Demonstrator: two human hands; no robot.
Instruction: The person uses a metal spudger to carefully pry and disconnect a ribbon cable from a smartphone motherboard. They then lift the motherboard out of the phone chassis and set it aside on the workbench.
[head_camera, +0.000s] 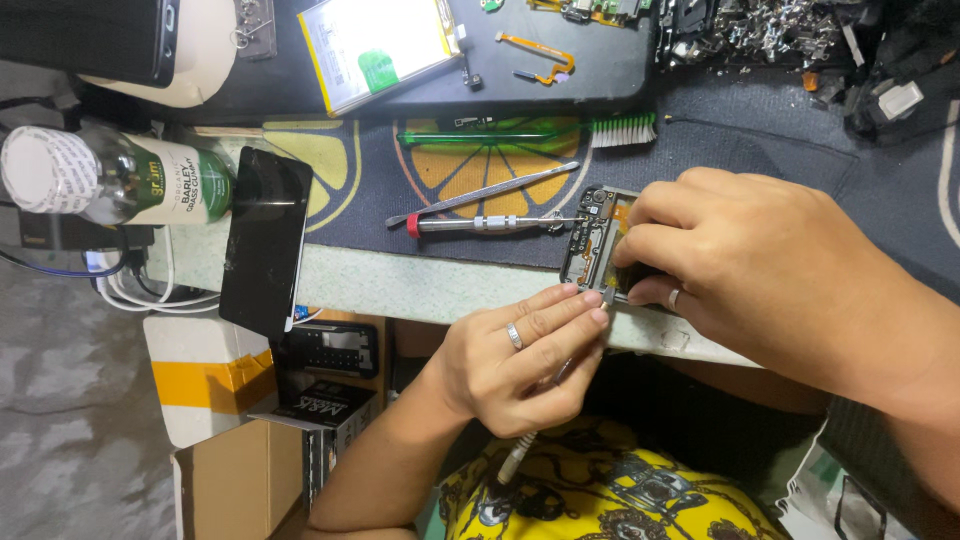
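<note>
Beside tweezers (480, 194) and screwdriver (490, 224), right hand (760, 270) grips opened phone (592, 240); left hand (520, 360) fingers pinch a thin tool (560, 375).

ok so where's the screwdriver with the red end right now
In the head view the screwdriver lies on the citrus-print mat, just below the tweezers, its tip pointing at the opened phone.

Two hands (520, 360), one screwdriver (480, 224) (red-capped)
</note>
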